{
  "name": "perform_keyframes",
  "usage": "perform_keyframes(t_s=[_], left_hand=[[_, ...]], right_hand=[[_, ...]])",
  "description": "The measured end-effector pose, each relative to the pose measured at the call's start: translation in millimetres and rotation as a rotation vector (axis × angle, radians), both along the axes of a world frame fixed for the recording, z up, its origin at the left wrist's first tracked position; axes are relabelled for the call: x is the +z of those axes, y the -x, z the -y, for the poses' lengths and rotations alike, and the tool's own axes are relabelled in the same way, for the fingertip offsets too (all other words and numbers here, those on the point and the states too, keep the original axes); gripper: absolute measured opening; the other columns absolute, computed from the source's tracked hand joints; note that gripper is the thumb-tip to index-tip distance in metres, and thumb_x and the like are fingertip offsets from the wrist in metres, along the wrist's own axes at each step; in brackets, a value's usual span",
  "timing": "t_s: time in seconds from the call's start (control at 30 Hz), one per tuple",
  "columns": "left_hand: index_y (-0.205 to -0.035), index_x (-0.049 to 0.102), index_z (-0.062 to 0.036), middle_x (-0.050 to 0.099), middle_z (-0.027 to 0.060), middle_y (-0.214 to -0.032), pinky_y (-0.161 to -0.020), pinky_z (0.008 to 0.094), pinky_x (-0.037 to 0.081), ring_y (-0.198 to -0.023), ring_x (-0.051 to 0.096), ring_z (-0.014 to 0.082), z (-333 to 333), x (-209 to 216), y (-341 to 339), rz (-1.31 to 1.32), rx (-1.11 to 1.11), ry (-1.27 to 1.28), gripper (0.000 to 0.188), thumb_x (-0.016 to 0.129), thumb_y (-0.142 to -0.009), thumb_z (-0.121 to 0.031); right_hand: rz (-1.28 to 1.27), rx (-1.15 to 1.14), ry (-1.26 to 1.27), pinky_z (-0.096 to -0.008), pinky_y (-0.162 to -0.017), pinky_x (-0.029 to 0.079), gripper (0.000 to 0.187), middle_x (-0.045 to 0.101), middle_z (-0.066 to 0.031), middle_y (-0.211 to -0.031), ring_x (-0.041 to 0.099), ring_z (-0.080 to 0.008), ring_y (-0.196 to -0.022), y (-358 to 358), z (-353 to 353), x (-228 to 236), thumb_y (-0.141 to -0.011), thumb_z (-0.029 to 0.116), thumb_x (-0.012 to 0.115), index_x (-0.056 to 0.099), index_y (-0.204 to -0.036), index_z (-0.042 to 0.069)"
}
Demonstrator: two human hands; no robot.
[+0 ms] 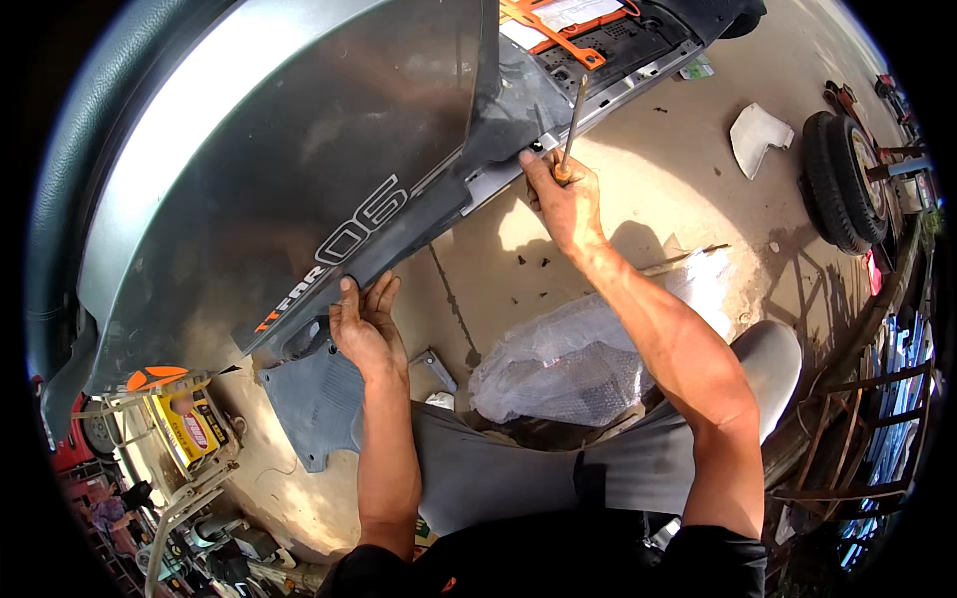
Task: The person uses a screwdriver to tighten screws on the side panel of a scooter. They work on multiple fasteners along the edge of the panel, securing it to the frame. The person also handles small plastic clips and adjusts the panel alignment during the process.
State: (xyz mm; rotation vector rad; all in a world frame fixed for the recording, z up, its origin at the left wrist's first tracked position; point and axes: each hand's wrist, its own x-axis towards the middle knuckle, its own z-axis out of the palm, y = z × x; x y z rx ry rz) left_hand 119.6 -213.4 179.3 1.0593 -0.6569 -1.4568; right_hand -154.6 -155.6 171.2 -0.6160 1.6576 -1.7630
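A large glossy dark grey side panel (289, 189) of a scooter-like vehicle fills the upper left. Along its lower edge runs a dark trim strip (424, 221). My left hand (367, 327) pinches the strip's lower edge, its thumb on the outer face and the other fingers partly hidden. My right hand (570, 207) is closed round a screwdriver (574, 125) with an orange handle, its shaft pointing up and away. The right thumb and forefinger also touch the strip's far end, beside a silver metal rail (493, 187).
Farther along lies an open floorboard (638, 50) with an orange strap. Bubble wrap (558, 369) and a grey plastic piece (314, 404) lie on the floor by my legs. Several small dark screws (543, 262) are scattered ahead. A yellow box (189, 429) stands left; wheels (842, 179) stand right.
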Motion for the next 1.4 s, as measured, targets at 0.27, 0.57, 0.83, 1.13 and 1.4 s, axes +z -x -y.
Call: perform_keyframes(t_s=[0.27,0.57,0.83,1.13,1.4], left_hand=[[-0.086,0.064,-0.0043,0.071,0.0107,-0.078,-0.063,0.0325,0.061,-0.066,0.072,0.021,-23.1,54.5,-9.0,0.914,-0.248,-0.001,0.034,0.076,-0.099,-0.033],[-0.125,0.06,-0.0025,0.068,0.0137,-0.116,-0.092,0.0432,0.052,-0.104,0.065,0.035,-13.4,32.7,131.6,1.995,-0.261,1.034,0.061,0.093,-0.077,-0.019],[-0.134,0.065,-0.0069,0.063,0.0132,-0.12,-0.094,0.0452,0.05,-0.111,0.058,0.0332,-7.8,-12.4,121.7,1.908,0.054,1.108,0.075,0.099,-0.071,-0.027],[-0.113,0.073,-0.0053,0.069,0.0105,-0.101,-0.078,0.04,0.057,-0.089,0.068,0.03,10.7,5.6,122.6,2.109,-0.092,1.341,0.054,0.099,-0.069,-0.024],[-0.112,0.072,-0.0041,0.068,0.0116,-0.101,-0.081,0.0428,0.056,-0.092,0.067,0.0326,5.1,9.0,130.1,2.133,-0.117,1.256,0.051,0.097,-0.072,-0.024]], right_hand=[[0.427,0.173,0.138,-0.0252,-0.061,0.042,0.036,0.057,0.0046,-0.072,0.046,-0.0052,-0.065,-11.4,14.8,-59.7,-0.099,0.029,0.079,0.06,-0.078,0.006],[0.528,0.335,0.247,-0.0246,-0.073,0.05,0.03,0.07,-0.0019,-0.082,0.061,-0.0083,-0.076,3.2,14.0,-97.4,-0.099,0.03,0.078,0.071,-0.099,0.0],[0.574,0.398,0.367,-0.0253,-0.076,0.054,0.028,0.075,-0.0044,-0.083,0.068,-0.0096,-0.079,17.1,18.2,-103.0,-0.099,0.027,0.078,0.076,-0.096,-0.001],[0.572,0.368,0.398,-0.026,-0.07,0.056,0.032,0.076,-0.0066,-0.079,0.071,-0.011,-0.075,13.3,25.4,-104.3,-0.098,0.032,0.079,0.076,-0.096,0.0],[0.623,0.311,0.398,-0.0278,-0.068,0.055,0.036,0.075,-0.007,-0.078,0.073,-0.0127,-0.076,6.1,26.5,-103.9,-0.098,0.035,0.078,0.074,-0.096,-0.001]])
